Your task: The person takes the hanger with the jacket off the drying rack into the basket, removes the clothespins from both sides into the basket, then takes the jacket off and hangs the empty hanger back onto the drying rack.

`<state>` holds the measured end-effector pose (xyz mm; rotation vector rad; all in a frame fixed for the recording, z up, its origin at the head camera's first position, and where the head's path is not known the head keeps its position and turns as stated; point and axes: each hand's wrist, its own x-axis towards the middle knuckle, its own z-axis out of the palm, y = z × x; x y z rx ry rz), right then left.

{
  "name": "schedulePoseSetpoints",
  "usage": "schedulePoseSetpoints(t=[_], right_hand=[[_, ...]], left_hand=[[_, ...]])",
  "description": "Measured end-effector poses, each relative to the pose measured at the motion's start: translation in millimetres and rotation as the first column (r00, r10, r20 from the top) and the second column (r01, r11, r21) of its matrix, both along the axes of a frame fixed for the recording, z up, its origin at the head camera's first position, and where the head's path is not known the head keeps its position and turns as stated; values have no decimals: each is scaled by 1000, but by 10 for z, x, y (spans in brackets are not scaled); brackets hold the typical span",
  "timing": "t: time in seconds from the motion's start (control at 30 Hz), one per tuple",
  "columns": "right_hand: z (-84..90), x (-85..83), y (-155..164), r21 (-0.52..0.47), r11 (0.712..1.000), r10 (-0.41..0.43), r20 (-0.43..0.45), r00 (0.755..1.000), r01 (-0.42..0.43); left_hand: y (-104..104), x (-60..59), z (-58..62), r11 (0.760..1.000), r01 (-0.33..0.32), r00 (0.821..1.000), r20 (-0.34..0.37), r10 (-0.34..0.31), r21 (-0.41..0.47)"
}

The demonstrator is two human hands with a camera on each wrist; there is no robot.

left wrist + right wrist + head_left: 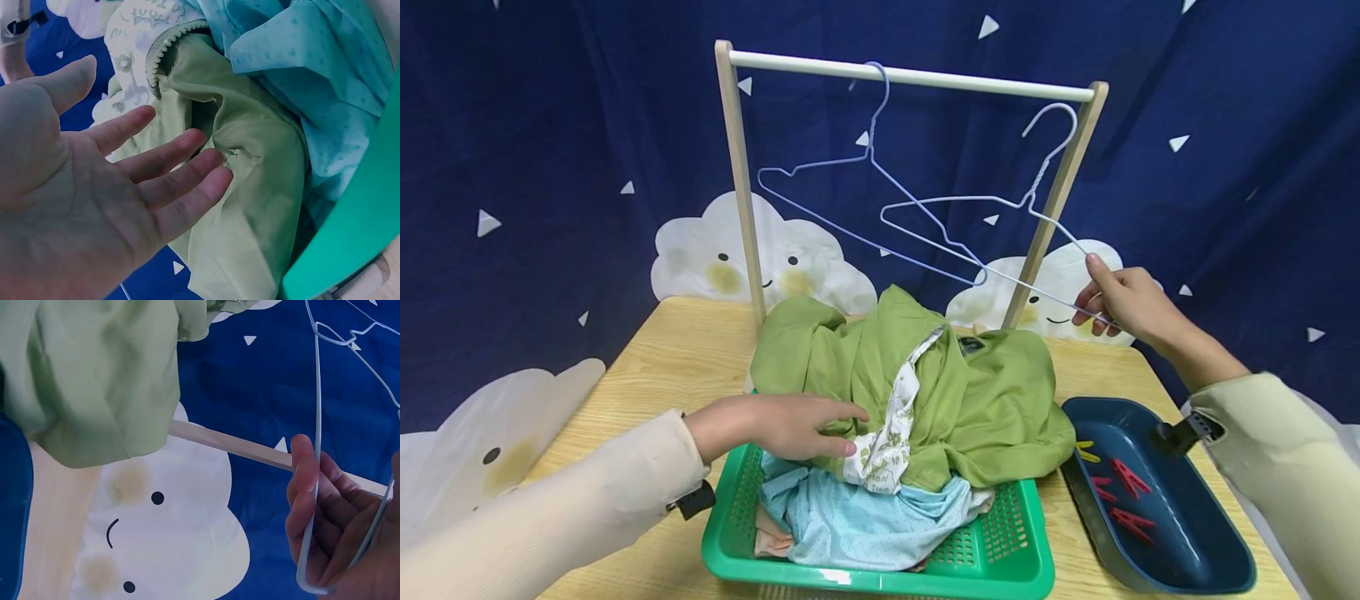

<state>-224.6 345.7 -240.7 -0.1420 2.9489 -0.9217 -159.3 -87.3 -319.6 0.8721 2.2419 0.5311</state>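
Against the starry blue backdrop, the right hand (1123,300) pinches the corner of a thin wire hanger (992,242) off the rail, light and springy I'd say, while the left hand (782,425) rests open-fingered on the soft, floppy green garment (985,400) heaped in the basket (1000,558).

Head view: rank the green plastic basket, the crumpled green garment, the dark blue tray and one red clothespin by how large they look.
1. Crumpled green garment and green plastic basket: too alike to rank, since the clothes hide much of the basket.
2. Dark blue tray, though it lies nearer the frame edge.
3. Red clothespin, plainly smallest.
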Motion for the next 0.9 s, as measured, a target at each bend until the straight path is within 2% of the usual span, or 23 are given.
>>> schedulePoseSetpoints(t=[0.47,0.7,0.9], right_hand=[[81,-158,-104,-100,995,-9,14,1000,11],[163,-220,-162,-81,996,-40,-1,999,40],[216,-299,-188,-97,994,-47,-4,999,46]], left_hand=[[-12,3,-1,1000,7,1000,10,-7,-1],[-3,-13,-21,996,-45,999,-24,47,72],[4,-38,-40,989,-50,995,-78,61,141]])
